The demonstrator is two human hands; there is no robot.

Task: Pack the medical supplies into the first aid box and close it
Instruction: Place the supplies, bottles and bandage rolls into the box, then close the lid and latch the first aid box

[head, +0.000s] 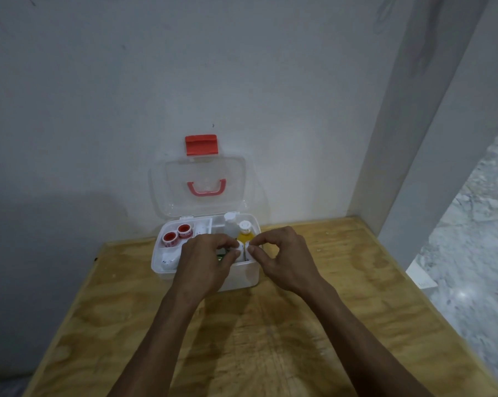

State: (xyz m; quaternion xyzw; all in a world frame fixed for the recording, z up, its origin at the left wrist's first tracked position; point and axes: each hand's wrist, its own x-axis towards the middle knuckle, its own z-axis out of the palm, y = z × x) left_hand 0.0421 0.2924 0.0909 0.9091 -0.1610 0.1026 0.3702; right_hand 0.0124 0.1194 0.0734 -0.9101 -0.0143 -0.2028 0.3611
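Both hands meet over the open first aid box (242, 277) — the left hand (206, 260) and the right hand (285, 260) each pinch, thumb against fingertips, a small white item (243, 247) at the box's front right part; whether it is one piece or two cannot be told. The clear box stands at the far edge of the plywood counter (270, 339), against the white wall (98, 110), its transparent lid (204, 184) raised upright with a red latch (201, 144) on top and a red handle (206, 188) showing through. Inside, two red-cored tape rolls (177, 234) sit in the left rear compartment, a white roll (169, 260) in front of them — and a clear bottle (231, 226) and a white-capped yellow bottle (245, 232) stand at the right rear.
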